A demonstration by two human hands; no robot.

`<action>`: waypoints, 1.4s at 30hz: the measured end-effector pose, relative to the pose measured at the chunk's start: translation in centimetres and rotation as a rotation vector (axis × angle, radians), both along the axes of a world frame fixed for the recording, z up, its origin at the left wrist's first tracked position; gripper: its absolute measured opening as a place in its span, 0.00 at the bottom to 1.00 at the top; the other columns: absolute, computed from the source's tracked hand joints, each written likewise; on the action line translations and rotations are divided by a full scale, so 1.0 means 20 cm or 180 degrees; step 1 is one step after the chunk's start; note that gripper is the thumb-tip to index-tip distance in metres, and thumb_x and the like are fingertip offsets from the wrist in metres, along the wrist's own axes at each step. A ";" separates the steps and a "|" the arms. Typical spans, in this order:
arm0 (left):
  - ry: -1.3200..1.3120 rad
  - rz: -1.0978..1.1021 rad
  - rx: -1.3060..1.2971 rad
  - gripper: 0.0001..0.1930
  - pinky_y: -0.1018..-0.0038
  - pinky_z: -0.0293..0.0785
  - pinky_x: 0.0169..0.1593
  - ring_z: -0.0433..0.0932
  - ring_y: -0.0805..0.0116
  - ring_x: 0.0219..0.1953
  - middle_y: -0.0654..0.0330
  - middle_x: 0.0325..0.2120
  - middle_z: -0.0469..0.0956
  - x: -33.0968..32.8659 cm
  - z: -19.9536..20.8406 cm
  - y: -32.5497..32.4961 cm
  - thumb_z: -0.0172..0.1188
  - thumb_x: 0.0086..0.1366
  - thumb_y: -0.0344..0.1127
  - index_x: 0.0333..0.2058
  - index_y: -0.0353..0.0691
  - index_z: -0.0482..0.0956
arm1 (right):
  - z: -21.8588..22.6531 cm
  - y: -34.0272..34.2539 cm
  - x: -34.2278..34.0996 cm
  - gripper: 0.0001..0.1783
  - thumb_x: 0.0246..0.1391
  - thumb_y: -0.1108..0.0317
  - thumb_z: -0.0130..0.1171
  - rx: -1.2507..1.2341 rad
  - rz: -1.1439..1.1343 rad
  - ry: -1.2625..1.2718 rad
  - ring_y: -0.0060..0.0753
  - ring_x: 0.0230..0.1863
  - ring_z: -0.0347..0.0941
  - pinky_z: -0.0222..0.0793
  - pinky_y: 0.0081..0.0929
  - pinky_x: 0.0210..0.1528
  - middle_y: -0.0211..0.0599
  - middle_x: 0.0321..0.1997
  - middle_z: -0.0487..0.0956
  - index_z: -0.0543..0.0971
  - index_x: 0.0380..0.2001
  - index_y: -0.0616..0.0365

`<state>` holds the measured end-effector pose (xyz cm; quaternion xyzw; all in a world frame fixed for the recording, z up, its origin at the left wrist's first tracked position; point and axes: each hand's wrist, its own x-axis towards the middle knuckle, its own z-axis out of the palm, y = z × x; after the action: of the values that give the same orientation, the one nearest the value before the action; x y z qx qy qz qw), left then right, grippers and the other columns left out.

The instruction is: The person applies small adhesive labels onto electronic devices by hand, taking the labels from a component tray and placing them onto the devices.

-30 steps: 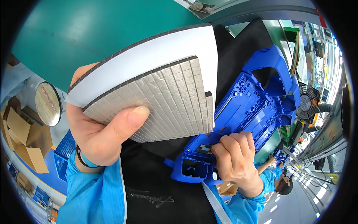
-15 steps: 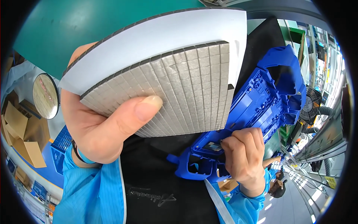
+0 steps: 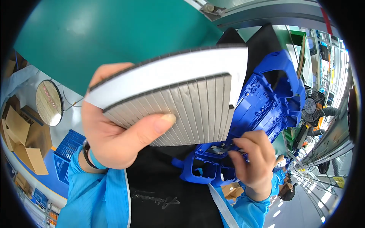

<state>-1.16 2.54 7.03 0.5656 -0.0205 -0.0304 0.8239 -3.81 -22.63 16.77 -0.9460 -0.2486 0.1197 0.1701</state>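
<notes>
My left hand (image 3: 118,140) is closed round a sheet of grey foam pads (image 3: 190,110), its thumb pressed on the silvery, scored face. Behind the pads a white backing sheet (image 3: 171,74) with a dark foam edge is gripped along with them. A blue plastic housing (image 3: 258,102), ribbed inside, lies tilted to the right, partly covered by the sheet. Over its lower part is my right hand (image 3: 254,161), thumb and forefinger brought near each other. Something small and dark seems to be at those fingertips, too unclear to name. A small shiny patch (image 3: 216,149) shows in the housing beside them.
A green work table (image 3: 114,34) spreads across the far side, with a metal frame rail (image 3: 266,17) at its right. Cardboard boxes (image 3: 28,140), a blue crate (image 3: 68,148) and a round stool (image 3: 49,102) stand left. A black fan (image 3: 312,104) is at right.
The foam sheet and my left hand appear lower and a little to the right in the picture. My right thumb and forefinger have parted slightly from their tighter curl.
</notes>
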 end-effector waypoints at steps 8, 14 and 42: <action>-0.0117 -0.0167 -0.0385 0.23 0.74 0.77 0.43 0.81 0.67 0.40 0.49 0.36 0.80 -0.04 0.05 -0.11 0.68 0.54 0.25 0.45 0.30 0.67 | 0.05 0.08 0.07 0.14 0.37 0.85 0.66 0.1149 -0.0613 -0.0614 0.32 0.23 0.71 0.65 0.23 0.22 0.41 0.28 0.76 0.77 0.31 0.65; -0.0546 -0.0058 -0.0004 0.21 0.78 0.78 0.38 0.82 0.70 0.35 0.50 0.34 0.81 -0.08 0.08 -0.13 0.70 0.52 0.25 0.42 0.30 0.71 | 0.05 0.11 0.11 0.11 0.40 0.84 0.66 0.1209 -0.0649 -0.0648 0.30 0.23 0.71 0.66 0.21 0.22 0.40 0.28 0.75 0.77 0.30 0.65; -0.0449 0.1242 0.0327 0.29 0.69 0.71 0.51 0.76 0.64 0.45 0.51 0.44 0.76 0.01 0.06 0.02 0.67 0.53 0.31 0.52 0.32 0.68 | -0.10 0.03 0.07 0.14 0.35 0.84 0.63 0.0376 0.0222 -0.0236 0.44 0.32 0.66 0.63 0.34 0.34 0.41 0.30 0.71 0.73 0.29 0.63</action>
<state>-1.01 3.01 8.26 0.6009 0.0334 0.1683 0.7807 -2.47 -22.04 14.75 -0.9289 -0.2942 0.0755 0.2120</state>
